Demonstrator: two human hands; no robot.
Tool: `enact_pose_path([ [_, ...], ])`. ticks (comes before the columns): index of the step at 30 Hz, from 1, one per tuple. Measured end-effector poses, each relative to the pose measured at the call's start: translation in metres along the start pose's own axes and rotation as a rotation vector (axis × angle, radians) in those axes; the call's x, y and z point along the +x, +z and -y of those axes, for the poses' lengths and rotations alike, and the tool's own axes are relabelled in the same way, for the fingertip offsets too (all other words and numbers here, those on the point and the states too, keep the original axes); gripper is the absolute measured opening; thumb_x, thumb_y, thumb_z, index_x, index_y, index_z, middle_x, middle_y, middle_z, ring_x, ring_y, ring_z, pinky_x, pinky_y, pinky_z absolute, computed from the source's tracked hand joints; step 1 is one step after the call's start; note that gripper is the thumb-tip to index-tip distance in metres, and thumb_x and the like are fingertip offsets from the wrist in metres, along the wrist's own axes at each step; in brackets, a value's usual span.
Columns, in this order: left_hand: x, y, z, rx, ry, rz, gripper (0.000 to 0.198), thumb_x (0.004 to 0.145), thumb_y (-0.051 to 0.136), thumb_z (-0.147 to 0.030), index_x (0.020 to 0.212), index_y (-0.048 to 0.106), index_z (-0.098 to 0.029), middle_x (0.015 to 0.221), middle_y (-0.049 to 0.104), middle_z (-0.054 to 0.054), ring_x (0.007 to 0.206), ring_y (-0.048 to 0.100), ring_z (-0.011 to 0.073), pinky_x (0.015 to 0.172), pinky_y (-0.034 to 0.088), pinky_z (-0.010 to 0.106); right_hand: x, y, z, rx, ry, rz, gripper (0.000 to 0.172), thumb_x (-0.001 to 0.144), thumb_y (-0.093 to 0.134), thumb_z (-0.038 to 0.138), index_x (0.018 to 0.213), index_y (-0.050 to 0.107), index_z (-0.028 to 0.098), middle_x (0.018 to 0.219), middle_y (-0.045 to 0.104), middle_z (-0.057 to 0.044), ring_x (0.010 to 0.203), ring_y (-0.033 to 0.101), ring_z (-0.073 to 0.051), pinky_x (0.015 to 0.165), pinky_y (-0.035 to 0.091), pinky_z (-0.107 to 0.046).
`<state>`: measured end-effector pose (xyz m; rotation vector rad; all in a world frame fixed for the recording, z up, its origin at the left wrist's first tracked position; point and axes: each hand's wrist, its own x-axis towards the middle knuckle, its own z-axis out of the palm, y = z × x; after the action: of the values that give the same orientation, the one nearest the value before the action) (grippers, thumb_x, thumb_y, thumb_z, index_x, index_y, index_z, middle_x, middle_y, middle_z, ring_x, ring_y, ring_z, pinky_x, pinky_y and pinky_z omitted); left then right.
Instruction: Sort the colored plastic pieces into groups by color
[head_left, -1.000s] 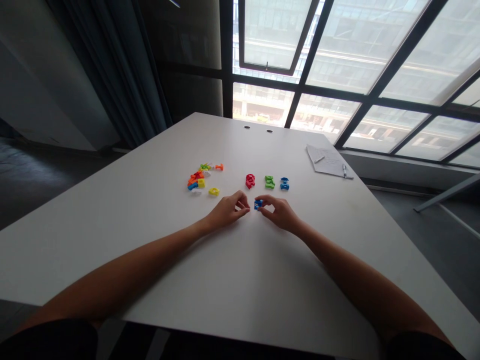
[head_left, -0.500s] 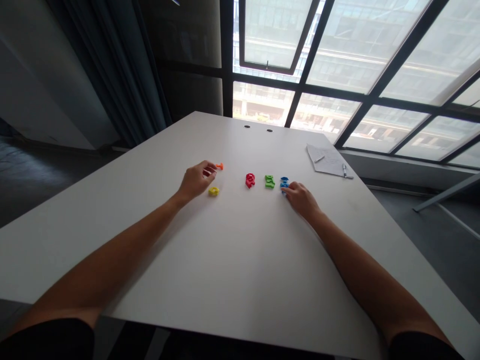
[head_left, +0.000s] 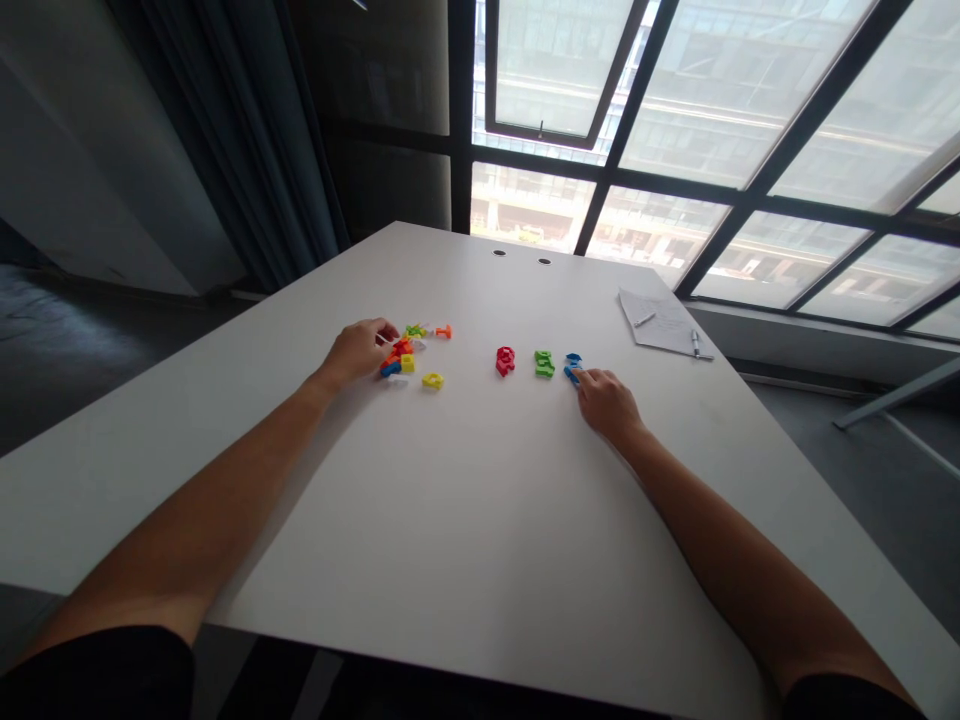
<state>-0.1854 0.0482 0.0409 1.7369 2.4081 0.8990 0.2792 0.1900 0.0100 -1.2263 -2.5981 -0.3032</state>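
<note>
My left hand rests at the left side of a pile of small coloured plastic pieces, its fingers bent and slightly apart at the edge. Red, yellow, blue, green and whitish parts make up this pile. Close by lie an orange piece and a yellow piece. My right hand has its fingertips closed on the near end of a blue plastic piece, partly hidden by them. Left of it, in a row, are a green piece and a red piece.
All of this lies on a large white table. A paper sheet with two pens stands off to the right. Two round dark holes are set near the far edge. Windows and a dark curtain are beyond.
My left hand has moved left, uncovering the pile of coloured pieces it hid before. My right hand stays at the blue piece, which appears slightly turned. The view has shifted a little.
</note>
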Motion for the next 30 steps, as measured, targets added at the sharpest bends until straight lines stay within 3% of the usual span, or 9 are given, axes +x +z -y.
enact_pose_path([
  [4,0.005,-0.017,-0.002,0.118,0.072,0.317,0.031,0.070,0.063,-0.040,0.095,0.073,-0.026,0.099,0.079,0.003,0.091,0.074,0.0249,0.077,0.054,0.029,0.000,0.002,-0.001,0.030,-0.004,-0.028,0.034,0.104,0.047,0.015,0.127,0.072,0.019,0.122,0.076,-0.012,0.108,0.065,-0.026,0.086,0.051,-0.033],
  [7,0.006,-0.023,-0.006,0.212,0.091,0.423,0.036,0.070,0.062,-0.045,0.098,0.074,-0.026,0.101,0.079,0.003,0.090,0.073,0.0240,0.073,0.050,0.026,0.001,0.003,-0.002,0.063,0.007,-0.082,0.034,0.102,0.049,0.014,0.124,0.074,0.019,0.126,0.075,-0.011,0.109,0.065,-0.026,0.088,0.050,-0.033],
  [12,0.003,-0.017,-0.007,0.315,0.076,0.411,0.037,0.067,0.068,-0.047,0.098,0.078,-0.030,0.097,0.080,0.004,0.084,0.071,0.0239,0.066,0.045,0.025,0.002,0.006,-0.009,0.106,0.119,-0.160,0.032,0.095,0.052,0.012,0.116,0.075,0.017,0.111,0.077,-0.013,0.099,0.066,-0.028,0.084,0.047,-0.035],
  [16,0.003,-0.012,-0.002,0.320,0.078,0.358,0.034,0.065,0.071,-0.048,0.094,0.079,-0.032,0.094,0.079,0.004,0.080,0.070,0.0246,0.064,0.043,0.026,0.003,0.012,-0.013,0.115,0.125,-0.137,0.026,0.090,0.054,0.011,0.102,0.076,0.017,0.099,0.077,-0.013,0.093,0.065,-0.029,0.085,0.045,-0.037],
  [22,0.006,-0.010,0.001,0.289,0.090,0.342,0.029,0.062,0.078,-0.048,0.086,0.079,-0.031,0.088,0.078,0.004,0.076,0.069,0.0245,0.068,0.045,0.026,0.003,0.018,-0.011,0.147,0.030,-0.108,0.029,0.089,0.055,0.010,0.104,0.078,0.019,0.106,0.079,-0.011,0.101,0.066,-0.028,0.094,0.043,-0.037],
  [26,0.007,-0.011,0.000,0.335,0.097,0.384,0.030,0.060,0.077,-0.043,0.088,0.080,-0.032,0.092,0.078,0.004,0.079,0.069,0.0250,0.068,0.045,0.026,0.003,0.019,-0.013,0.183,0.099,-0.170,0.029,0.091,0.053,0.012,0.105,0.077,0.018,0.107,0.078,-0.012,0.102,0.066,-0.029,0.095,0.043,-0.040],
  [30,0.006,-0.013,-0.002,0.365,0.068,0.409,0.032,0.061,0.076,-0.042,0.091,0.080,-0.032,0.092,0.079,0.004,0.077,0.069,0.0245,0.067,0.044,0.027,0.003,0.023,-0.019,0.202,0.166,-0.211,0.035,0.094,0.054,0.018,0.125,0.071,0.014,0.122,0.075,-0.016,0.111,0.064,-0.033,0.098,0.043,-0.042],
])
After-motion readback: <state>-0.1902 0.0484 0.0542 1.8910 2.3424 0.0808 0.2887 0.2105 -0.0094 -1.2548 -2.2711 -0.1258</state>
